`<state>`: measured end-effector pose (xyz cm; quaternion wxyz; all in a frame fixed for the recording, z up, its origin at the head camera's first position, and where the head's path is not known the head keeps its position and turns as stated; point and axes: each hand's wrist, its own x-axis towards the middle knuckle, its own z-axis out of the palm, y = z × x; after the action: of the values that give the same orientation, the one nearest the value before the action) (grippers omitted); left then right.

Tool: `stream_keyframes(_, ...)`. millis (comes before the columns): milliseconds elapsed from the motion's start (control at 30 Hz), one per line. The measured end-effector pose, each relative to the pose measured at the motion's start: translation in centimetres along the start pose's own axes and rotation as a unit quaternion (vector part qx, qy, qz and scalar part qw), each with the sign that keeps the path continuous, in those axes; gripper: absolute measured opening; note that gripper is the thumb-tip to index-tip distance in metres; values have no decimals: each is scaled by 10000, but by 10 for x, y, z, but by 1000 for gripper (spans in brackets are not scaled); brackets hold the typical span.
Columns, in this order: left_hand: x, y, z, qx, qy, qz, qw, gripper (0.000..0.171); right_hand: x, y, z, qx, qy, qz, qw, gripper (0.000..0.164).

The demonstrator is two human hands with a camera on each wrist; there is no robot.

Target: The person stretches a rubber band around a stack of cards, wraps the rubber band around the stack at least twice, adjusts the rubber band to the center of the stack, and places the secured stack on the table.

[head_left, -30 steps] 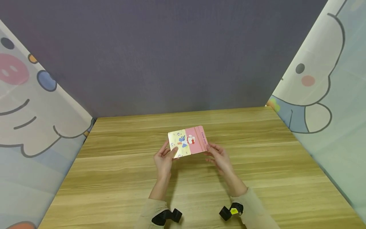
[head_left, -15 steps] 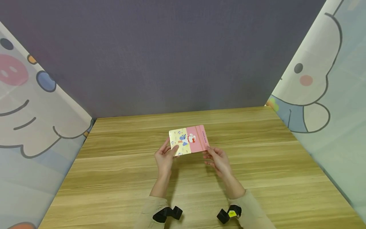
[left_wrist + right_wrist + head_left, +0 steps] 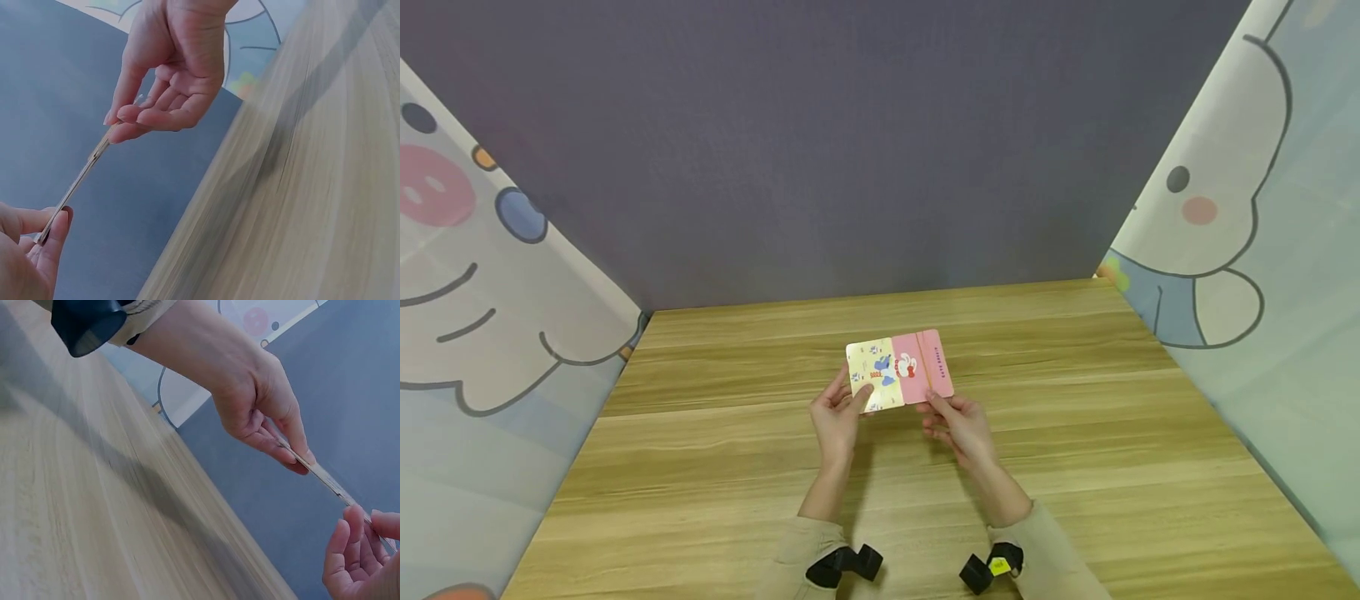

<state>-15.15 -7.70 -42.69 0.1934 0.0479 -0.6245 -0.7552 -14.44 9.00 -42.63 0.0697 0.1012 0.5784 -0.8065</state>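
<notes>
Above the table, a booklet is pinched along its near edge by left hand and right hand, the latter now shifted inward from the corner, apparently regripping beside the stripe.

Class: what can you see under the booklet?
The left hand and right hand reach partly under the booklet, and the wooden table lies below. The booklet hides parts of both hands and the table.
</notes>
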Motion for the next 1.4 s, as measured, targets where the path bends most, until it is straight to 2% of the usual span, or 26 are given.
stream_keyframes(67, 0, 0, 0, -14, -27, 13, 10000, 47, 1, 3, -1, -66, -84, -125, 9999, 25)
stream_keyframes(167, 1, 0, 0, -52, -76, -6, 10000, 47, 10, 15, -12, -99, -612, -437, 9971, 25)
stream_keyframes(267, 1, 2, 0, -100, -67, -113, 9999, 47, 11, 16, -15, -181, -719, -493, 9960, 28)
stream_keyframes(300, 1, 2, 0, -119, -41, -161, 9998, 48, 10, 16, -15, -170, -685, -467, 9964, 28)
stream_keyframes(400, 3, 2, 0, -172, 25, -244, 9996, 48, 1, 3, -8, -128, -98, -201, 9997, 29)
stream_keyframes(533, 3, 3, -1, -237, 90, -233, 9994, 49, 0, 0, -6, 162, 228, -61, 9996, 21)
stream_keyframes(767, 2, 2, -1, -166, 158, -331, 9992, 49, 0, 2, -5, 295, 259, 74, 9992, 14)
stream_keyframes(1100, -3, -2, 0, -298, 382, -554, 9973, 49, -1, 7, -3, 342, 358, 41, 9988, 15)
stream_keyframes(1300, -6, -6, 2, -304, 506, -278, 9979, 47, -1, 12, 0, 558, 532, -64, 9970, 18)
stream_keyframes(1333, -3, -19, 0, -458, 437, -124, 9979, 47, -1, 13, 1, 594, 573, -127, 9965, 18)
stream_keyframes(1400, -3, -26, -1, -633, 395, 89, 9972, 46, -2, 16, 2, 682, 650, -291, 9951, 20)
